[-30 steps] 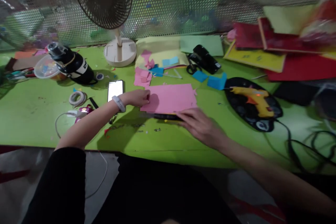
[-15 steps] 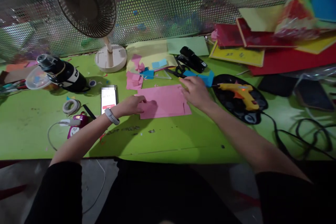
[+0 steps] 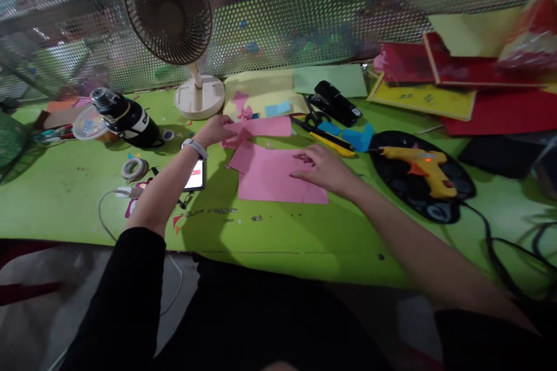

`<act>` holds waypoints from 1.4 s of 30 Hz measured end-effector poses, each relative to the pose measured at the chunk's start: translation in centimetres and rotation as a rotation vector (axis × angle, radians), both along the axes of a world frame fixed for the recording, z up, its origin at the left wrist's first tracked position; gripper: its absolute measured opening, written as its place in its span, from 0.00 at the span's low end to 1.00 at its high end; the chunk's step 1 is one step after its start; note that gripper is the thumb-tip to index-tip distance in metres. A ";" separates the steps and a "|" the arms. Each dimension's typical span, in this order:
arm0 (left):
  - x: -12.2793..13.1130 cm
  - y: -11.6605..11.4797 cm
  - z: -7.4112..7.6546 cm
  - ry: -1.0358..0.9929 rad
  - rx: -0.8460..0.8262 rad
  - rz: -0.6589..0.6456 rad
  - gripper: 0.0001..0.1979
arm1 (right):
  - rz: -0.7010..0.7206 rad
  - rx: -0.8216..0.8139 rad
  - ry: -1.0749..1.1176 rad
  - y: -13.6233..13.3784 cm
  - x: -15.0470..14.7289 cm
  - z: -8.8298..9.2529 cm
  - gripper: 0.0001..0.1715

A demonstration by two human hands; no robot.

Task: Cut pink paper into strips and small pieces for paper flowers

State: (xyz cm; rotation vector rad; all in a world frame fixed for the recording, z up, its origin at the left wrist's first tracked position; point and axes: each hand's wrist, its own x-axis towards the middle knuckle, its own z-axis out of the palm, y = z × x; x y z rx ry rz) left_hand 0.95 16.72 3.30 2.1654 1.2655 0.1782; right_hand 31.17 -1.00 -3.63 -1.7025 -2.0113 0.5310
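the green table [image 3: 65, 197] fills the view, with a stack of coloured card [image 3: 478, 104] at the far right and a fan [image 3: 172, 11] at the back. the big pink sheet [image 3: 270, 179] lies flat near the middle of the table, just in front of the person. to its right a black mat [image 3: 400, 185] carries a yellow glue gun [image 3: 418, 162]; a dark bottle [image 3: 130, 120] lies at the left. the right hand [image 3: 324, 169] rests open on the sheet, fingers spread, gripping nothing. the left hand [image 3: 217, 127] is pinched on the end of a smaller pink strip [image 3: 270, 126], just behind the sheet. a phone [image 3: 195, 177] lies partly under the left forearm, a tape roll [image 3: 133, 168] near it. this looks like a sorting step: one piece pinned, one held aside. a next move calls for the flat hand to stop the sheet sliding, and a light pinch so the strip does not crease.
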 end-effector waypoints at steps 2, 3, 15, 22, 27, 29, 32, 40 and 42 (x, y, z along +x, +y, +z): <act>0.5 -0.1 -0.7 0.080 0.053 0.089 0.17 | -0.015 -0.095 0.047 -0.3 -0.2 0.4 0.29; 0.7 -0.3 -0.9 0.101 0.093 0.123 0.19 | -0.007 -0.136 0.063 -0.4 -0.3 0.6 0.30; -0.3 -7.4 -0.8 0.018 0.519 -0.303 0.34 | 0.000 -0.235 0.390 -1.0 0.0 1.5 0.17; -1.5 -15.0 0.1 0.078 0.785 -0.690 0.47 | -0.042 -0.526 0.862 -0.9 0.9 1.9 0.33; -2.6 -16.1 -0.6 0.071 0.917 -0.700 0.30 | -0.006 -0.561 0.789 -0.7 1.1 1.2 0.34; -2.8 -16.4 -1.5 0.038 0.900 -0.742 0.25 | 0.054 -0.515 0.680 -0.9 0.8 1.6 0.34; -2.8 -17.1 -3.0 0.052 0.823 -0.751 0.16 | 0.042 -0.306 0.435 -2.1 -0.1 3.0 0.35; -2.5 -17.4 -3.3 -0.043 0.464 -0.493 0.13 | 0.450 -0.210 0.037 -5.3 -1.9 4.1 0.41; -2.5 -16.9 -3.2 -0.101 0.365 -0.408 0.13 | 0.360 -0.236 0.102 -4.8 -1.8 3.9 0.36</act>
